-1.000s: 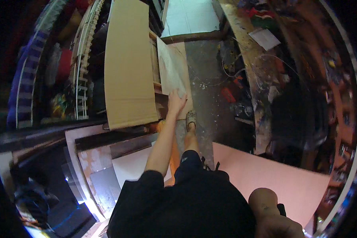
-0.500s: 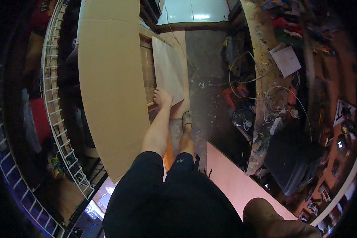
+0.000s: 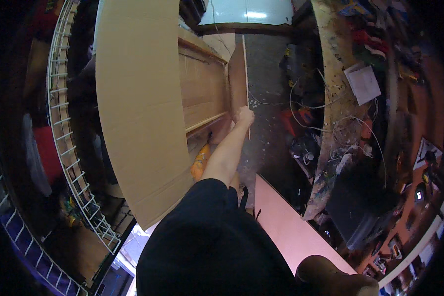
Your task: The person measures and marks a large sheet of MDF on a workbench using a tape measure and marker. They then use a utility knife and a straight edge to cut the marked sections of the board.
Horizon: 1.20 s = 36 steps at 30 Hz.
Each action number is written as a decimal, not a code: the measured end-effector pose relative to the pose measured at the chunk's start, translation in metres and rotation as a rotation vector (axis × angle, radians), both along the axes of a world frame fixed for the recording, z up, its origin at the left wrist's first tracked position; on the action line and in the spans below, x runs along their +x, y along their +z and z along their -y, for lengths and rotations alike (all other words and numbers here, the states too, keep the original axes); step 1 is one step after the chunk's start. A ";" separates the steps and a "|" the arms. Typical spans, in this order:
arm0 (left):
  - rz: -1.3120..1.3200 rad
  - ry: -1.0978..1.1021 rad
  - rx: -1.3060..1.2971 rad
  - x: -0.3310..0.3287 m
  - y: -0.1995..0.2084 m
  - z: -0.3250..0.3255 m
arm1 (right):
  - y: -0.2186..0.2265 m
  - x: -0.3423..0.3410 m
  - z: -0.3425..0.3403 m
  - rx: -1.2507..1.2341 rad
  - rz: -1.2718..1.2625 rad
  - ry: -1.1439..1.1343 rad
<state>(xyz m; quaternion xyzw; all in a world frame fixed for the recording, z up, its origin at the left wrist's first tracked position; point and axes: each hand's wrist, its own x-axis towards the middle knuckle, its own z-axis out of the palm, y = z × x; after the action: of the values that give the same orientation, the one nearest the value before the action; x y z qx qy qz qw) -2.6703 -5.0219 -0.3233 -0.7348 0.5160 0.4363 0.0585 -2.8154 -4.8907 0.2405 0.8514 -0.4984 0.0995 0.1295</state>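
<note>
My left hand point(image 3: 245, 116) is closed around the near part of a thin wooden board point(image 3: 238, 74), with the arm stretched forward from a black sleeve. The board stands nearly edge-on, its brown face toward the left and a pale edge along its right side. Just left of it is a framed wooden panel point(image 3: 202, 89), which looks like the side or front of a cabinet. Part of my bent right arm point(image 3: 325, 276) shows at the lower right; its hand is out of the picture.
A large cardboard sheet point(image 3: 138, 108) stands to the left, beside a white wire rack point(image 3: 59, 113). On the right runs a stained, cluttered bench point(image 3: 333, 44) with loose white cable point(image 3: 301, 106) and a black case point(image 3: 360, 207). A pinkish board point(image 3: 286, 222) lies near my right side.
My left hand has moved right and the wooden board has swung with it, turning from face-up to nearly edge-on. More of the framed wooden panel now shows.
</note>
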 end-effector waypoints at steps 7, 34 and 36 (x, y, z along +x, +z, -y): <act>-0.073 -0.082 -0.073 -0.020 0.072 -0.045 | -0.016 -0.017 -0.048 0.140 0.945 -0.046; -0.381 -0.427 1.142 -0.015 0.170 -0.545 | -0.340 0.134 -0.684 0.094 1.213 -1.407; -0.419 -0.437 1.171 -0.010 0.174 -0.570 | -0.343 0.149 -0.712 0.025 1.199 -1.472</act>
<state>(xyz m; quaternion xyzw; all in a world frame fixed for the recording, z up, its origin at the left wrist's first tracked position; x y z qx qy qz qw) -2.6800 -4.4522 -0.1492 -0.3594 0.3313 0.7567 0.4341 -2.6667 -4.1785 -0.1028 0.1317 -0.8945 0.4081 -0.1269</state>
